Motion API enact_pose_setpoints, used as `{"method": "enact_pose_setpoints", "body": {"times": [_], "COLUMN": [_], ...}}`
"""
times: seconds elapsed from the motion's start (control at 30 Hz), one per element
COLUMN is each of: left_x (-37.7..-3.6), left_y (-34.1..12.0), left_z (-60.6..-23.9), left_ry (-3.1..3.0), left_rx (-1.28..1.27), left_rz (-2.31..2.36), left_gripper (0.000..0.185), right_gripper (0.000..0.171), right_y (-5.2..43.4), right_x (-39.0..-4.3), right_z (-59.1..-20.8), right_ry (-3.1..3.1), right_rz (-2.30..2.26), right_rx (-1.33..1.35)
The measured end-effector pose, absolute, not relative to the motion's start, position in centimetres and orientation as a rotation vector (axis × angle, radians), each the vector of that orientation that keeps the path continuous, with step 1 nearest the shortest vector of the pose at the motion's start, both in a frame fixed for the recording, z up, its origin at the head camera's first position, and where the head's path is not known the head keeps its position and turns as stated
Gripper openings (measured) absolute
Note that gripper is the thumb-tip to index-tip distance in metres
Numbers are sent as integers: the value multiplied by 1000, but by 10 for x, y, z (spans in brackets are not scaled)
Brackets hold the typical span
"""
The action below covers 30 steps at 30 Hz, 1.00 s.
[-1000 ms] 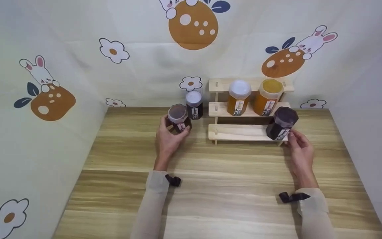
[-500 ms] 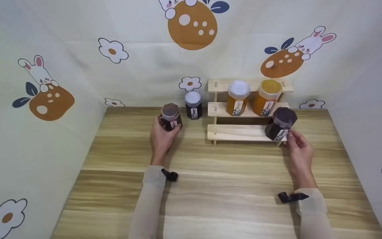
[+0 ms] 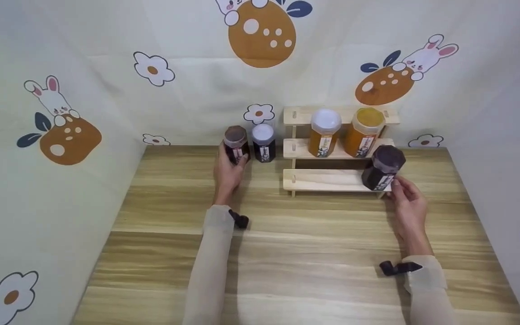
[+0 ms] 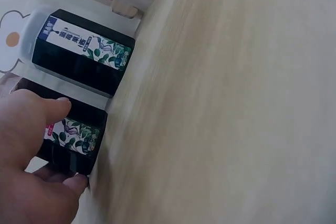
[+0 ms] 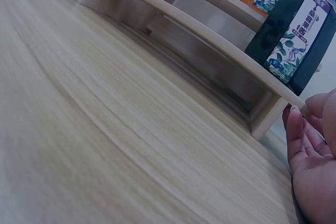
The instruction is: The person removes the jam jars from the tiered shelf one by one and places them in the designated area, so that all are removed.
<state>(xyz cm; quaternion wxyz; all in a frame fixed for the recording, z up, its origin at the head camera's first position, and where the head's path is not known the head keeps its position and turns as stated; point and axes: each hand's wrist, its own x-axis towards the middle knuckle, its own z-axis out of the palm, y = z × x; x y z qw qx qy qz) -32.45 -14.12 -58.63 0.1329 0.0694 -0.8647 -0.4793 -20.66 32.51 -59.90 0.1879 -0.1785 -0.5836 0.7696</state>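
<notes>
My left hand (image 3: 229, 169) grips a dark jar with a brown lid (image 4: 79, 109), thumb across its label and fingers round the far side. This jar is upright at the back of the table. Just to its right stands a dark jar with a white lid (image 3: 264, 146). My right hand (image 3: 411, 205) pinches the right end of the bottom shelf of a three-tier wooden display rack (image 5: 210, 32). Right above those fingers, a dark jar with a purple lid (image 5: 294, 38) stands on that shelf.
On the rack's middle shelf stand an amber jar with a white lid (image 3: 324, 135) and an orange jar with a yellow lid (image 3: 364, 133). Behind the wood-grain table (image 3: 287, 253) rises a printed cloth backdrop (image 3: 188, 104), which also encloses both sides.
My left hand first moved the brown-lidded jar left, away from the white-lidded one, then back toward the wall beside it. The right hand has kept its place on the rack.
</notes>
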Motion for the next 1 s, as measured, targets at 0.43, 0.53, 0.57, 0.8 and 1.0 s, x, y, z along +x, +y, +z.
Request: {"method": "enact_pose_setpoints", "body": {"times": [0.43,0.53,0.57,0.8,1.0], "left_x": [-338,-340,-340,-336,-332], "left_y": [-138,-139,-139,-142,-147], "left_z": [-588,-590,-590,-593,-598], "left_ry": [-2557,-2570,-2572,-2534,-2472], "left_rx": [57,53,50,49,21], "left_rz": [-1331,-1319,-1316,-1297,-1275], "left_gripper": [84,84,83,81,81], "right_gripper": [21,20,21,22,22], "right_y": [333,333,333,330,327], "right_x": [-207,-207,-207,-207,-208], "right_z": [-604,-603,-603,-602,-602], "right_ry": [-1630,-1630,-1635,-1656,-1641], "right_rz": [2175,2180,2176,2162,2174], "right_rx": [-505,-519,-522,-523,-516]}}
